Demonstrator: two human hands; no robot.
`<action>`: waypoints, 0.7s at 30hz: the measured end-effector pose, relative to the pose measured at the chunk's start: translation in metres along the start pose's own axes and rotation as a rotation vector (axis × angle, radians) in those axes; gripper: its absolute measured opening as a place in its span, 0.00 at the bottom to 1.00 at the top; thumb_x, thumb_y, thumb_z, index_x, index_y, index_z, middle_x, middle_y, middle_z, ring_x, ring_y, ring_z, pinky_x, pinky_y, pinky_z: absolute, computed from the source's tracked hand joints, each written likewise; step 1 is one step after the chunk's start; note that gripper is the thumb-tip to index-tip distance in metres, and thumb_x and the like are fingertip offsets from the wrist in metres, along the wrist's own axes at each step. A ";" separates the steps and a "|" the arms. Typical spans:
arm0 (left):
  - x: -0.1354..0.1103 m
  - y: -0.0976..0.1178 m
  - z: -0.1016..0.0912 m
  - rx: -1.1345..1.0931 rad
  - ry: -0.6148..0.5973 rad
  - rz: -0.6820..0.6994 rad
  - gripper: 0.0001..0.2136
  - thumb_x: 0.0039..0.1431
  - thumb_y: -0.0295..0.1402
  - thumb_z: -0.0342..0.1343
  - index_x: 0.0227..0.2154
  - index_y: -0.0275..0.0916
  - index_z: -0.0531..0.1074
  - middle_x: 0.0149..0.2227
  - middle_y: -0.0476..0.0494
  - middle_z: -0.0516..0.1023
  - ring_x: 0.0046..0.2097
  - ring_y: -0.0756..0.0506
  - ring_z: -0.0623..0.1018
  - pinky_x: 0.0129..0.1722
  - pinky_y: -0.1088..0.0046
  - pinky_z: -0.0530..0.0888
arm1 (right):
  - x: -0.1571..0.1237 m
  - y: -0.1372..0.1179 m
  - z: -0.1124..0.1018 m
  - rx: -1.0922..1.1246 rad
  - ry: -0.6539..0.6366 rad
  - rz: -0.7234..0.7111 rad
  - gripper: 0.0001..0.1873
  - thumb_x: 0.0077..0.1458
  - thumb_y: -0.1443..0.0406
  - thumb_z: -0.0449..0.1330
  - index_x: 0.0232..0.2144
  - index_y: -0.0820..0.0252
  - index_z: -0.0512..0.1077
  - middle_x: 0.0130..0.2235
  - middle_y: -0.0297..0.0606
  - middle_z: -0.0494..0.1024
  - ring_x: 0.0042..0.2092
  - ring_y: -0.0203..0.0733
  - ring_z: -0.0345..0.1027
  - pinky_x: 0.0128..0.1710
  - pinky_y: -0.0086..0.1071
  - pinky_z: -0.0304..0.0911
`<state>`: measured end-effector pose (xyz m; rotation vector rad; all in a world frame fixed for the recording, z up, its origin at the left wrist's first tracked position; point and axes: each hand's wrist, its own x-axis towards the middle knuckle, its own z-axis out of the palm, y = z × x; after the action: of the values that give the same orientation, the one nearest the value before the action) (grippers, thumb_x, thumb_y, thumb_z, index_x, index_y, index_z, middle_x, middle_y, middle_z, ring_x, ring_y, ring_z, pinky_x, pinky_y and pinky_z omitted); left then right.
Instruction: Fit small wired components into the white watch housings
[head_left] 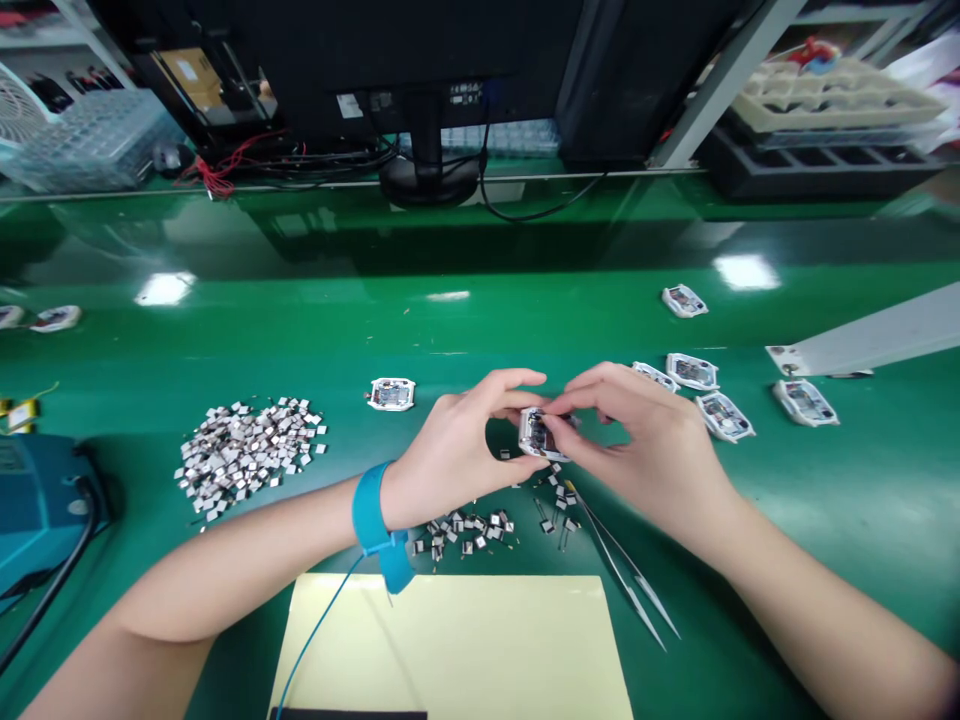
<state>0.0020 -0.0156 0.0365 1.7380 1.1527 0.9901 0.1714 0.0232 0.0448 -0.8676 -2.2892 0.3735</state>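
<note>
the left hand (450, 445) and right hand (645, 450) both pinch a small white-framed circuit module (534, 432) above the green counter (480, 320), fingers hiding much of its face. steel tweezers (622, 562) lie just below the right hand, their upper end hidden under it, beside a scatter of tiny chips (465, 532); farther left sits a bigger chip pile (247, 462).

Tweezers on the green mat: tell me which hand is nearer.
Right hand: it sits just above the upper end of the tweezers. The left hand, also on the white circuit module, lies farther off to their left.
</note>
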 end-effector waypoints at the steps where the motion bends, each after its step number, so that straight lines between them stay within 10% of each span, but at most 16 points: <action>1: 0.000 0.000 0.000 -0.020 -0.004 -0.007 0.26 0.43 0.23 0.59 0.46 0.41 0.57 0.41 0.49 0.73 0.39 0.52 0.74 0.42 0.76 0.71 | -0.001 0.001 0.001 -0.020 0.009 -0.062 0.03 0.47 0.73 0.57 0.28 0.64 0.68 0.29 0.36 0.69 0.30 0.29 0.60 0.29 0.26 0.60; 16: -0.002 -0.003 0.002 -0.081 -0.009 -0.086 0.26 0.42 0.23 0.60 0.45 0.42 0.58 0.41 0.51 0.73 0.39 0.52 0.73 0.43 0.76 0.72 | -0.002 0.001 -0.001 -0.239 0.009 -0.297 0.01 0.49 0.72 0.57 0.27 0.64 0.68 0.29 0.37 0.70 0.29 0.32 0.58 0.27 0.29 0.57; 21: -0.004 -0.001 0.000 -0.042 -0.016 -0.086 0.27 0.41 0.24 0.60 0.45 0.43 0.58 0.40 0.50 0.73 0.39 0.52 0.74 0.41 0.77 0.72 | 0.006 -0.006 -0.009 -0.404 -0.174 -0.425 0.09 0.53 0.71 0.51 0.24 0.67 0.68 0.27 0.41 0.68 0.29 0.36 0.57 0.26 0.30 0.57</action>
<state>0.0009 -0.0190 0.0351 1.6466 1.1784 0.9406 0.1710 0.0235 0.0568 -0.5186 -2.6795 -0.2181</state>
